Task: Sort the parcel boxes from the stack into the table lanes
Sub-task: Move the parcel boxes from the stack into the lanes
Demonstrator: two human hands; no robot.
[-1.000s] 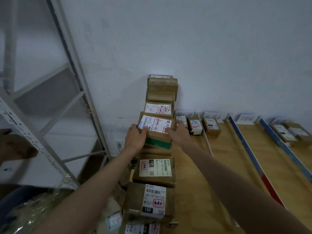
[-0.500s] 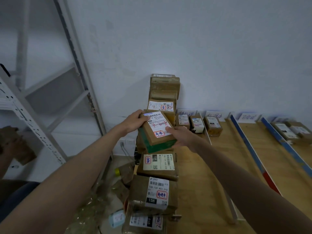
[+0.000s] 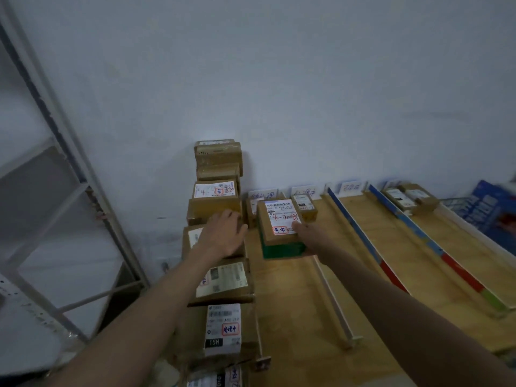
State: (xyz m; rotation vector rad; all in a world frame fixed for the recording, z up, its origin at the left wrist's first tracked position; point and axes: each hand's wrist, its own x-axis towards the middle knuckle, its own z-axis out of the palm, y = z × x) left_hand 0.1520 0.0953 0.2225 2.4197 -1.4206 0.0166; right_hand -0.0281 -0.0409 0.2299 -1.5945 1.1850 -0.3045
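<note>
My right hand grips a brown parcel box with green tape and a white label, holding it over the far end of the leftmost lane of the wooden table. My left hand rests with relaxed fingers on top of the stack of parcel boxes at the table's left edge. More labelled boxes of the stack lie nearer to me. Two small boxes sit at the far end of the left lanes, partly hidden by the held box.
White and blue-red-green strips split the table into lanes with paper signs at the wall. Boxes lie in a right lane. A blue carton stands far right. A metal shelf frame rises on the left.
My right hand carried the green-taped box from the stack rightward over the first lane. My left hand let go of it and stayed on the stack. The view turned right.
</note>
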